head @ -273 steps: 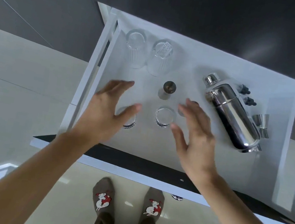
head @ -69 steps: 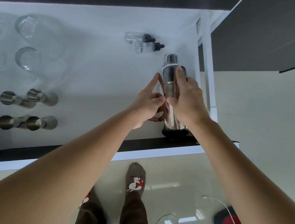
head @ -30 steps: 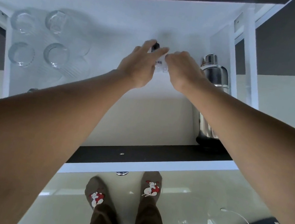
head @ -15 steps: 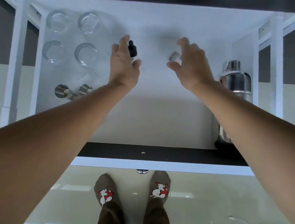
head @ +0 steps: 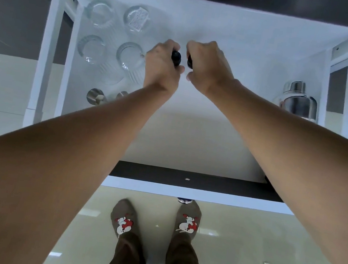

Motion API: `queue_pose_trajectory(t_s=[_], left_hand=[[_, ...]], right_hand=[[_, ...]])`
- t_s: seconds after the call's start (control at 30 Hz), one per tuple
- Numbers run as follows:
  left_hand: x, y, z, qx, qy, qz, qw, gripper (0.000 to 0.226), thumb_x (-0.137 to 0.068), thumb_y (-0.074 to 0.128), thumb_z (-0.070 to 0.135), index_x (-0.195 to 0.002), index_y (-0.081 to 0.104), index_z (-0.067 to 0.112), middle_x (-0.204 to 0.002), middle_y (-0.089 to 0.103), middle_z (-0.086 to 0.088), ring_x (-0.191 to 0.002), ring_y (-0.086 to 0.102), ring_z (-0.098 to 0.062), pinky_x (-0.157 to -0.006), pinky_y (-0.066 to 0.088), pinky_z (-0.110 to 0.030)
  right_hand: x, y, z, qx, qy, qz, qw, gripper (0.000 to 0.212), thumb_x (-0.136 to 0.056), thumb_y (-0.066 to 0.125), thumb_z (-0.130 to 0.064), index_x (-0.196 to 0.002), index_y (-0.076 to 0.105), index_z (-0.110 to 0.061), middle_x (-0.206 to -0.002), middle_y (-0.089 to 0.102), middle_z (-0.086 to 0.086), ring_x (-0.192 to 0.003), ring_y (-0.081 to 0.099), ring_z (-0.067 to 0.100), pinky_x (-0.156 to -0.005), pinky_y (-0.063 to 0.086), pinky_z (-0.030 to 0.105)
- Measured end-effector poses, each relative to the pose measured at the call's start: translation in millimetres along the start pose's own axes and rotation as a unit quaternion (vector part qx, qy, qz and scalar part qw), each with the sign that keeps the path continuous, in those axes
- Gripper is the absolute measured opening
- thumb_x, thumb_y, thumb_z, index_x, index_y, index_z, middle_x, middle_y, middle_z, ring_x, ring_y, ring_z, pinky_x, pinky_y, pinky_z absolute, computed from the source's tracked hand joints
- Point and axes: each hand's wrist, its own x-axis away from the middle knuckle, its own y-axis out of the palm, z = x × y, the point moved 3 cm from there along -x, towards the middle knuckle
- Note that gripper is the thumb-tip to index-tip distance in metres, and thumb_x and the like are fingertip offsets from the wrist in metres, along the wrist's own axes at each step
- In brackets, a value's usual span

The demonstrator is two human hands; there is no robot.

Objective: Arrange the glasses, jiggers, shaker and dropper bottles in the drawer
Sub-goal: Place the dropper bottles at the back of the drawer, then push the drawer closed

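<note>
Centrally, two dropper bottles, black bulb caps (head: 176,58) showing, bodies hidden, mid-drawer (head: 213,138), left hand (head: 162,65) and right hand (head: 207,64) each curled round one, four clear glasses (head: 113,36) left, two steel jiggers (head: 95,96) visible, one shaker (head: 297,99) upright right.

Four glasses (head: 115,36) stand in a two-by-two block at the upper left of the frame. Two jiggers (head: 95,96) show below them, one shaker (head: 298,100) at right, and two dropper bottles (head: 176,58) at centre.
</note>
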Motion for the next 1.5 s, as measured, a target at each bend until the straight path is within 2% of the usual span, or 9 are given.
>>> queue_pose_trajectory(t_s=[0.13, 0.27, 0.43, 0.6, 0.7, 0.77, 0.93, 1.13, 1.5], left_hand=[[0.0, -2.1, 0.1, -0.009, -0.002, -0.011, 1.000, 0.040, -0.080, 0.066, -0.002, -0.118, 0.059, 0.008, -0.110, 0.067, -0.009, -0.084, 0.049, -0.009, -0.072, 0.029, -0.004], [7.4, -13.8, 7.0, -0.009, 0.008, -0.028, 1.000, 0.046, -0.079, 0.066, -0.004, -0.122, 0.056, 0.007, -0.119, 0.061, -0.012, -0.092, 0.053, -0.014, -0.072, 0.031, -0.008], [45.5, -53.2, 15.7, 0.009, 0.024, -0.023, 0.999, 0.059, -0.081, 0.068, -0.001, -0.134, 0.048, 0.009, -0.131, 0.054, -0.012, -0.120, 0.055, -0.023, -0.099, 0.048, -0.032], [131.6, -113.3, -3.6, 0.006, 0.007, 0.050, 0.999, 0.044, -0.090, 0.061, 0.015, -0.132, 0.052, 0.008, -0.128, 0.055, -0.011, -0.098, 0.059, -0.020, -0.083, 0.053, -0.027], [189.2, -135.2, -31.9, -0.047, -0.026, 0.058, 0.997, 0.046, -0.095, 0.053, 0.030, -0.134, 0.046, 0.008, -0.138, 0.045, -0.015, -0.122, 0.048, -0.029, -0.104, 0.044, -0.043], [214.7, -140.5, -50.8, -0.117, -0.064, 0.015, 0.991, 0.060, -0.095, 0.040, 0.046, -0.143, 0.035, 0.010, -0.151, 0.031, -0.016, -0.145, 0.020, -0.033, -0.120, 0.019, -0.053], [217.7, -134.5, -66.3, -0.201, -0.079, -0.077, 0.973, 0.098, -0.078, 0.013, 0.081, -0.153, 0.001, 0.020, -0.162, -0.008, -0.011, -0.146, -0.023, -0.029, -0.113, -0.014, -0.054], [204.9, -135.3, -65.2, -0.215, -0.074, -0.125, 0.966, 0.118, -0.063, 0.025, 0.092, -0.151, -0.014, 0.024, -0.160, -0.021, -0.011, -0.143, -0.030, -0.034, -0.109, -0.018, -0.056], [151.8, -132.8, -47.5, -0.197, -0.067, -0.096, 0.973, 0.123, -0.066, 0.040, 0.087, -0.151, -0.016, 0.018, -0.158, -0.024, -0.015, -0.144, -0.028, -0.033, -0.114, -0.014, -0.056]], right_hand=[[1.8, 1.5, -4.1, -0.006, -0.008, 0.004, 1.000, 0.022, -0.075, 0.056, 0.009, -0.090, 0.050, -0.006, -0.091, 0.063, 0.016, -0.080, 0.061, 0.038, -0.071, 0.056, 0.044], [13.5, -7.2, -3.7, -0.022, 0.011, 0.000, 1.000, 0.041, -0.077, 0.065, 0.004, -0.113, 0.048, -0.005, -0.102, 0.064, 0.016, -0.091, 0.060, 0.038, -0.076, 0.055, 0.044], [64.1, -29.4, 4.7, -0.087, 0.101, 0.046, 0.990, 0.055, -0.081, 0.071, -0.016, -0.128, 0.042, -0.013, -0.123, 0.056, 0.014, -0.114, 0.053, 0.032, -0.088, 0.043, 0.036], [167.8, -41.9, 8.1, -0.134, 0.185, 0.056, 0.972, 0.044, -0.092, 0.057, -0.033, -0.130, 0.047, -0.012, -0.126, 0.058, 0.014, -0.119, 0.053, 0.031, -0.098, 0.039, 0.037], [233.2, -33.6, -2.3, -0.056, 0.211, 0.047, 0.975, 0.059, -0.093, 0.039, -0.054, -0.135, 0.041, -0.012, -0.138, 0.048, 0.013, -0.136, 0.036, 0.033, -0.112, 0.025, 0.052], [259.9, -21.7, -9.1, -0.016, 0.230, 0.017, 0.973, 0.075, -0.089, 0.021, -0.062, -0.143, 0.031, -0.012, -0.152, 0.032, 0.015, -0.147, 0.015, 0.034, -0.116, 0.010, 0.057], [260.3, -12.3, -15.2, -0.002, 0.199, -0.014, 0.980, 0.098, -0.078, 0.000, -0.079, -0.153, 0.009, -0.017, -0.161, -0.003, 0.017, -0.148, -0.014, 0.033, -0.114, -0.011, 0.051], [254.7, -18.2, -8.8, 0.027, 0.135, -0.058, 0.989, 0.102, -0.073, 0.011, -0.085, -0.152, 0.000, -0.022, -0.161, -0.013, 0.013, -0.145, -0.025, 0.031, -0.112, -0.017, 0.046], [205.7, -24.6, 2.2, 0.063, 0.156, -0.007, 0.986, 0.110, -0.074, 0.007, -0.085, -0.152, 0.003, -0.008, -0.161, -0.001, 0.019, -0.147, -0.011, 0.038, -0.116, -0.004, 0.054]])
